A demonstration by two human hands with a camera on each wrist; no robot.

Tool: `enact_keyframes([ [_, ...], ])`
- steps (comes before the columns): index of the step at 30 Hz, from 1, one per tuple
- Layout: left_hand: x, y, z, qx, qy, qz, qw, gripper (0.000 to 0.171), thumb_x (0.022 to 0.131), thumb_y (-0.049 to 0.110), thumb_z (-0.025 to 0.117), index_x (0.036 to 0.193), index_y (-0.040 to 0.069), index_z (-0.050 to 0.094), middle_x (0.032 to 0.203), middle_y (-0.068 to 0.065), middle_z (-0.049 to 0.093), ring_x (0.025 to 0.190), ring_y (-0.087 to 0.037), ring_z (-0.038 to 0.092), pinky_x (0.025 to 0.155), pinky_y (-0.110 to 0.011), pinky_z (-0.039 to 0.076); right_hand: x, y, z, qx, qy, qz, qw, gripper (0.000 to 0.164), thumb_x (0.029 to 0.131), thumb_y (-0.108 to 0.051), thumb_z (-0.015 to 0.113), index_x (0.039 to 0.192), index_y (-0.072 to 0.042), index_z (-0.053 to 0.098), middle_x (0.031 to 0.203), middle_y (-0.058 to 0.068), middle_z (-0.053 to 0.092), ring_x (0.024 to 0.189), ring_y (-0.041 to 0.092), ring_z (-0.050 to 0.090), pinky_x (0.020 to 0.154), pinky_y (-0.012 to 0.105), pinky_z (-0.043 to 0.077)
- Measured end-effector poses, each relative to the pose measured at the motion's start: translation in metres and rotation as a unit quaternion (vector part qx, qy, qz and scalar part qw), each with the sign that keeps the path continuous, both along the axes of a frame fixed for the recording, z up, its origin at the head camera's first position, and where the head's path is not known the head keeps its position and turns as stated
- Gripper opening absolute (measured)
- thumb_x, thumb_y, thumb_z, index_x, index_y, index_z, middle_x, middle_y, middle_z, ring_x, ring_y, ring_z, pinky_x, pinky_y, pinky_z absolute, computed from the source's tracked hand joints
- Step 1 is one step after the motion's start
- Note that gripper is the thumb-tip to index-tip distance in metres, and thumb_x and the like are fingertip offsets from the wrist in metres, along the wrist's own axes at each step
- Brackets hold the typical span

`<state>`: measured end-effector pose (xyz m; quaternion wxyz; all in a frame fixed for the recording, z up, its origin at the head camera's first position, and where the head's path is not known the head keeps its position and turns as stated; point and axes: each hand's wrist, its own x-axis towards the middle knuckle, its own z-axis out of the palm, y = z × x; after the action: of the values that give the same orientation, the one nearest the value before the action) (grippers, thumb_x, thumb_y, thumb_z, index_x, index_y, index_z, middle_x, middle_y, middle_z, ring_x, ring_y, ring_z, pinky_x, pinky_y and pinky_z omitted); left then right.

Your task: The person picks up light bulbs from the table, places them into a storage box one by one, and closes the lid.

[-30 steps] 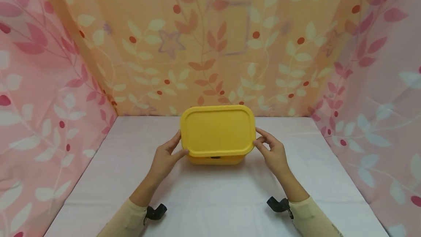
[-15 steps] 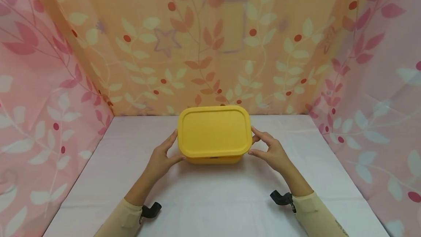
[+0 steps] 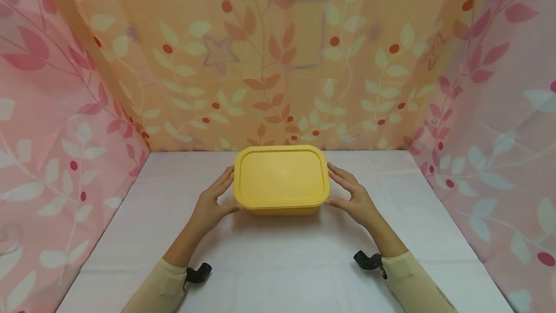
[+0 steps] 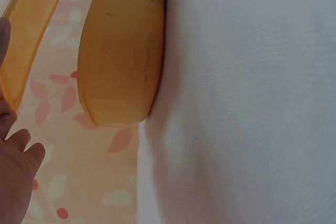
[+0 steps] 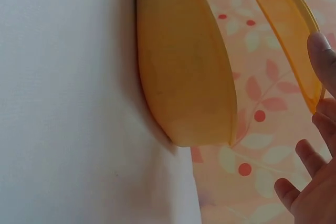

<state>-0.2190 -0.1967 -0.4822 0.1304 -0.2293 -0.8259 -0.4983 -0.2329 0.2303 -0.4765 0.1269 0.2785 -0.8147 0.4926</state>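
Note:
A yellow rectangular lid (image 3: 281, 176) with rounded corners lies over a matching yellow food container (image 3: 282, 211) on the table. Only a strip of the container's front wall shows below the lid in the head view. At the lid's left end, my left hand (image 3: 208, 206) holds the edge between thumb and fingers. My right hand (image 3: 358, 202) holds the opposite end the same way. Both wrist views show the lid (image 4: 31, 30) apart from the container (image 5: 181, 61), with a gap between them. The inside of the container is hidden.
A white cloth covers the table (image 3: 278, 264). An orange leaf-patterned curtain (image 3: 278, 62) hangs behind it, with pink patterned curtains at the left (image 3: 48, 158) and right (image 3: 491, 149). Black devices (image 3: 199, 273) are strapped at both wrists.
The lid has come down and toward me over the container, and the front gap under its edge no longer shows in the head view. Both hands have moved with it.

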Motion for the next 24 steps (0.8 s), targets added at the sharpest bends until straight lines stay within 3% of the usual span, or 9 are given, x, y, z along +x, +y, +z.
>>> enact_keyframes([
  [5, -0.003, -0.001, -0.003, -0.030, -0.005, 0.006, 0.9995, 0.100, 0.069, 0.012, 0.093, 0.156, 0.016, 0.044, 0.166, 0.002, 0.035, 0.154, -0.021, 0.030, 0.119, -0.013, 0.026, -0.002, 0.003, -0.010, 0.007, -0.026, 0.002, 1.000, 0.085, 0.077, -0.007, 0.088, 0.153, -0.018, 0.051, 0.163, 0.000, 0.041, 0.151, 0.022, 0.033, 0.118, 0.012, 0.025],
  [13, -0.006, -0.003, -0.011, -0.036, -0.012, 0.024, 0.9990, 0.094, 0.070, 0.015, 0.094, 0.152, 0.016, 0.050, 0.161, -0.003, 0.044, 0.151, -0.025, 0.037, 0.120, -0.044, 0.035, -0.006, 0.000, -0.022, 0.015, -0.053, -0.005, 0.998, 0.082, 0.080, -0.015, 0.088, 0.153, -0.024, 0.050, 0.163, -0.006, 0.041, 0.151, 0.017, 0.032, 0.118, 0.012, 0.025],
  [19, -0.009, -0.004, -0.019, -0.024, -0.053, 0.029, 0.9979, 0.087, 0.075, 0.024, 0.091, 0.152, 0.023, 0.051, 0.161, 0.002, 0.044, 0.151, -0.022, 0.037, 0.121, -0.046, 0.034, -0.009, -0.002, -0.027, 0.013, -0.058, -0.006, 0.998, 0.081, 0.080, -0.013, 0.088, 0.152, -0.017, 0.052, 0.162, 0.002, 0.042, 0.151, 0.027, 0.033, 0.116, 0.009, 0.023],
  [24, -0.010, -0.003, -0.019, -0.039, -0.079, 0.032, 0.9956, 0.085, 0.078, 0.033, 0.088, 0.154, 0.026, 0.049, 0.162, 0.006, 0.042, 0.152, -0.022, 0.035, 0.122, -0.052, 0.033, -0.012, -0.003, -0.032, 0.010, -0.066, 0.005, 0.998, 0.080, 0.082, -0.007, 0.085, 0.153, -0.011, 0.049, 0.164, 0.008, 0.038, 0.152, 0.033, 0.030, 0.116, 0.009, 0.022],
])
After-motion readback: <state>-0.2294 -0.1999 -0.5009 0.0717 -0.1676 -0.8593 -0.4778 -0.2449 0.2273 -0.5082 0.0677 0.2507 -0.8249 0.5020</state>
